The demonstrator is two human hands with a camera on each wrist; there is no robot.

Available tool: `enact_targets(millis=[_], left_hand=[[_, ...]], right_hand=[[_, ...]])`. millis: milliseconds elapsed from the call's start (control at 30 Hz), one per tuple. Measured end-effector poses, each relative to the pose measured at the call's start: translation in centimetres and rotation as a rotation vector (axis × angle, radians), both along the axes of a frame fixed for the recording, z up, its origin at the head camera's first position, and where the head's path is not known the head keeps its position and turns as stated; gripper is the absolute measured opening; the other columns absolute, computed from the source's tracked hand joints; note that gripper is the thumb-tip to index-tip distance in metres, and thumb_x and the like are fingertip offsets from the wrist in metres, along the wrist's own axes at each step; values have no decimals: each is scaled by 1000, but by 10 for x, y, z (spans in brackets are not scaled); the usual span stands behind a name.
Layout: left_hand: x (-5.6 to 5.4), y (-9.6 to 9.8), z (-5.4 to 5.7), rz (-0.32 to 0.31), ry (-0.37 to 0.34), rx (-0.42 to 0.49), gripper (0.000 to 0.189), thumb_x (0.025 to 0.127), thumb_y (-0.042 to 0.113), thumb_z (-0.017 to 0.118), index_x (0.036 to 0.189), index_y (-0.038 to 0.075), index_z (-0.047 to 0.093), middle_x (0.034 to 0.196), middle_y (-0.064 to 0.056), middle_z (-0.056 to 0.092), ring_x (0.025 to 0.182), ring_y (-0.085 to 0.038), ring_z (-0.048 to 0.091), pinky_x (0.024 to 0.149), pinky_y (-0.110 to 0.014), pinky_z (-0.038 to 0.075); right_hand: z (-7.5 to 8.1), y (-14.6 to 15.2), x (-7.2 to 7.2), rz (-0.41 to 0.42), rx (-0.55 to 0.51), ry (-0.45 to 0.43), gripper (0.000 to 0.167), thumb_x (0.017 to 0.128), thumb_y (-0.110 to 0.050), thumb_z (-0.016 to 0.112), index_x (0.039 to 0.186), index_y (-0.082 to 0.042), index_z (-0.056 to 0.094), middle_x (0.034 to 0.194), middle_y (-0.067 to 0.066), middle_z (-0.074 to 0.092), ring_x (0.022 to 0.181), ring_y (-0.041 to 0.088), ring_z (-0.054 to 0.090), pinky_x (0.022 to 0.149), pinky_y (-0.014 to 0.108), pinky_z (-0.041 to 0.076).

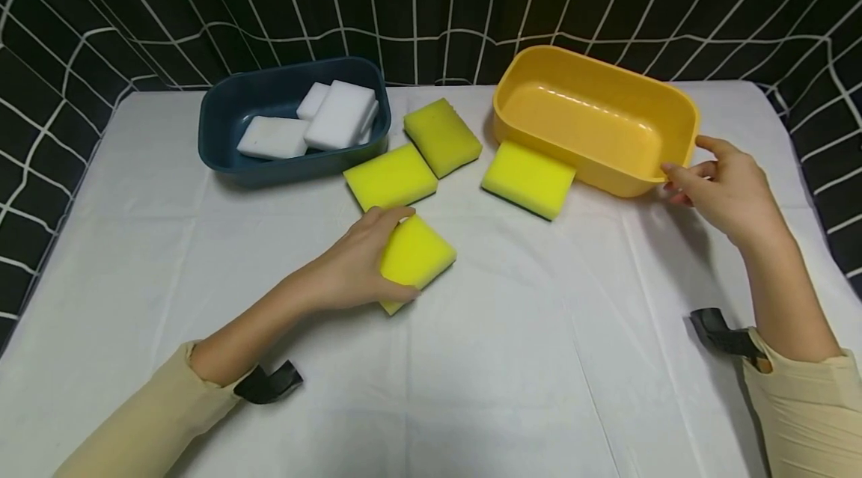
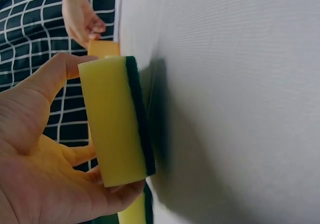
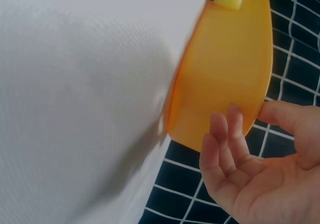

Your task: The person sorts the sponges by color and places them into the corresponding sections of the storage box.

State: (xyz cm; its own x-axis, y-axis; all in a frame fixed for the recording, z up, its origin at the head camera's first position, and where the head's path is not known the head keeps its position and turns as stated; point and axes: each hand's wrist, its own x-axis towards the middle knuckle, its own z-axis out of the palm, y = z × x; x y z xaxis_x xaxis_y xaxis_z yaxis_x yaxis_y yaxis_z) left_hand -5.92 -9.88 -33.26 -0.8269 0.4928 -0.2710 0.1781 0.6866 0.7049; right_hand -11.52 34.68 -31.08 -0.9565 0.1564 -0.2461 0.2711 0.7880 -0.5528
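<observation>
My left hand [image 1: 357, 265] grips a yellow sponge [image 1: 417, 257] with a dark green scouring layer, thumb and fingers at opposite edges. In the left wrist view that sponge [image 2: 112, 121] stands with its dark side toward the white cloth, its shadow beside it. At the right, my right hand [image 1: 727, 190] holds the near right corner of a yellow plastic bin [image 1: 606, 171]. The right wrist view has the thumb at the rim and the other fingers against the outer wall of the bin [image 3: 225, 59]. The bin's inside shows bare.
Three more sponges lie on the cloth: one [image 1: 528, 179] against the bin's front, one [image 1: 390, 177] beyond my left hand, one [image 1: 442, 138] behind it. A dark blue bin [image 1: 222, 164] at the back left holds several white blocks [image 1: 340, 115]. Black grid-patterned fabric [image 1: 431, 7] rises behind.
</observation>
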Motion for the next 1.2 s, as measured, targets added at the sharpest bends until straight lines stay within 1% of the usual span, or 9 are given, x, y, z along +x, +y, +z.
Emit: enact_targets(millis=[100,233,400,633,733,833,1033,1200], left_hand=[[-5,5,2,-18,-2,-2,100,83,26,89,163,5,32,143,-19,48,118,-30,50,99,-45,48],[-11,13,6,-32,-12,-4,100,84,26,88,164,7,31,147,-17,46,123,-30,48,103,-45,47],[-19,26,10,-54,-18,-6,100,85,27,87,165,9,30,151,-16,44,127,-29,47,107,-46,46],[-26,44,15,-79,-7,-4,96,87,29,85,165,11,31,150,-13,45,125,-26,47,103,-44,47],[-30,51,17,-92,-3,2,96,88,29,84,165,11,30,154,-12,43,126,-25,47,104,-42,46],[-35,58,21,-103,-4,9,95,89,29,82,166,12,29,154,-11,43,126,-24,47,103,-41,46],[-47,73,28,-105,7,31,95,91,30,82,166,11,27,150,-11,44,122,-23,48,102,-38,46],[-58,86,32,-84,-4,51,94,92,31,80,167,12,26,151,-11,43,123,-23,48,101,-37,47]], right_hand=[[0,0,0,-1,5,-1,85,109,-40,55,165,6,11,93,6,69,72,11,62,62,9,44],[1,-1,1,1,19,11,84,109,-39,54,164,8,12,94,10,68,70,8,60,61,10,43],[4,-3,2,2,14,23,82,109,-36,54,163,10,14,92,8,67,66,3,58,60,12,43],[6,-7,2,-3,11,22,80,109,-33,55,164,10,15,89,4,65,65,2,58,60,15,44],[6,-7,2,-4,9,22,80,109,-33,56,164,10,15,88,3,64,65,2,58,59,16,45],[6,-7,2,-4,8,22,80,109,-33,56,163,10,15,88,3,64,65,3,58,59,16,45],[5,-6,2,-5,8,27,80,109,-32,56,163,10,15,86,2,63,64,2,58,59,16,45],[4,-5,2,-8,11,26,80,109,-33,56,163,10,15,86,2,64,64,2,58,59,17,45]])
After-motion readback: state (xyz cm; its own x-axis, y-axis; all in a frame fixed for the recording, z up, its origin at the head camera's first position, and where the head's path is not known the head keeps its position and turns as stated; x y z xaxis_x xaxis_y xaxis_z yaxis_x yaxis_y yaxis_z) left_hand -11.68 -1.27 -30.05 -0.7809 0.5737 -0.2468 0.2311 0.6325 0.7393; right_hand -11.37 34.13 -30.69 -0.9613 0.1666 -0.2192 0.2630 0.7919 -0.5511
